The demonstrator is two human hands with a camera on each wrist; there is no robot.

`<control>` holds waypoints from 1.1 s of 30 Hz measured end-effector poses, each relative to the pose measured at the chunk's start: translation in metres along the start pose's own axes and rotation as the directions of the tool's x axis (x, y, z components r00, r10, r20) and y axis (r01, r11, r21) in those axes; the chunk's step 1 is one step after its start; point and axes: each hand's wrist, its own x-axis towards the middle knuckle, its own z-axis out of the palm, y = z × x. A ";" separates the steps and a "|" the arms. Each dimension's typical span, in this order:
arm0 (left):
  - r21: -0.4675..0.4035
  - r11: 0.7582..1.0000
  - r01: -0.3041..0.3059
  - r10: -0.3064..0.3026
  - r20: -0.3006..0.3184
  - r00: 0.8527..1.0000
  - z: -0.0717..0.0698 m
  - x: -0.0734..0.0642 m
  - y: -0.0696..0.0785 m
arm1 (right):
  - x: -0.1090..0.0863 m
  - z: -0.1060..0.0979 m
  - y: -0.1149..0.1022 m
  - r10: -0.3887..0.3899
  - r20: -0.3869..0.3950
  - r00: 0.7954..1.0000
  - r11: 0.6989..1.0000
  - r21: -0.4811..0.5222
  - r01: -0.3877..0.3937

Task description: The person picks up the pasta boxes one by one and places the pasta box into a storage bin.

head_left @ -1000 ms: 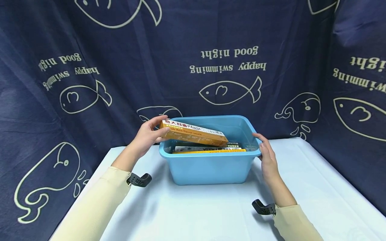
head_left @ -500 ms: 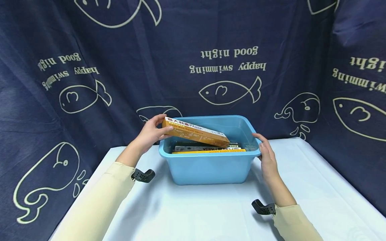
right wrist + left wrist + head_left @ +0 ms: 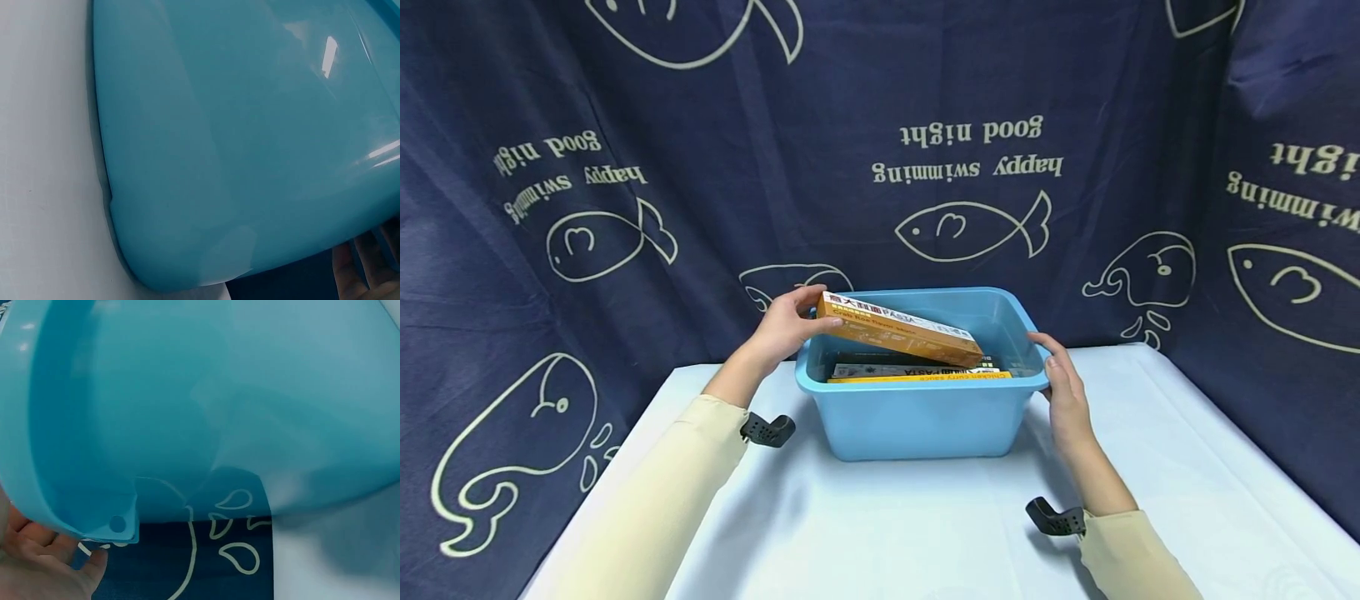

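Observation:
My left hand (image 3: 786,329) pinches the left end of an orange-brown pasta box (image 3: 898,335) labelled "Crab Roe flavor sauce". The box slants down to the right, its far end low inside a blue plastic bin (image 3: 925,421). Below it in the bin lie a yellow-edged "Chicken curry sauce" box (image 3: 925,377) and a dark box (image 3: 880,359), partly hidden. My right hand (image 3: 1066,392) grips the bin's right rim. In the left wrist view, part of my left hand (image 3: 50,565) shows beside the rim; the pasta box is out of sight there. Fingers (image 3: 369,259) show past the bin in the right wrist view.
A white-covered table (image 3: 880,525) carries the bin near its back edge. Directly behind hangs a dark blue curtain (image 3: 850,150) with fish drawings and lettering, which also closes in both sides.
My left hand has moved a little to the right, and the crab roe pasta box has shifted right with it, still slanting. The right hand and the bin have stayed in place.

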 end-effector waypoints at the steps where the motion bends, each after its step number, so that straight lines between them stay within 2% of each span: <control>1: 0.005 1.000 0.001 -0.001 0.005 1.000 0.000 0.000 -0.001 | 0.000 0.000 0.000 -0.001 0.000 1.000 1.000 0.004 0.001; 12: 0.017 1.000 -0.016 0.015 0.049 0.999 0.004 0.004 -0.009 | -0.001 0.000 -0.001 -0.017 0.011 1.000 1.000 0.024 0.017; 20: 0.061 0.997 -0.039 0.034 0.074 0.997 0.011 0.012 -0.010 | -0.003 -0.002 -0.001 -0.019 0.013 1.000 1.000 0.020 0.019; 29: 0.121 0.992 -0.047 0.042 0.045 0.998 0.014 0.013 -0.011 | -0.002 -0.002 -0.002 -0.009 0.005 1.000 1.000 0.021 0.009; 33: 0.116 0.992 -0.048 0.044 0.037 0.998 0.012 0.012 -0.011 | -0.001 -0.002 -0.002 -0.005 0.000 1.000 1.000 0.021 0.005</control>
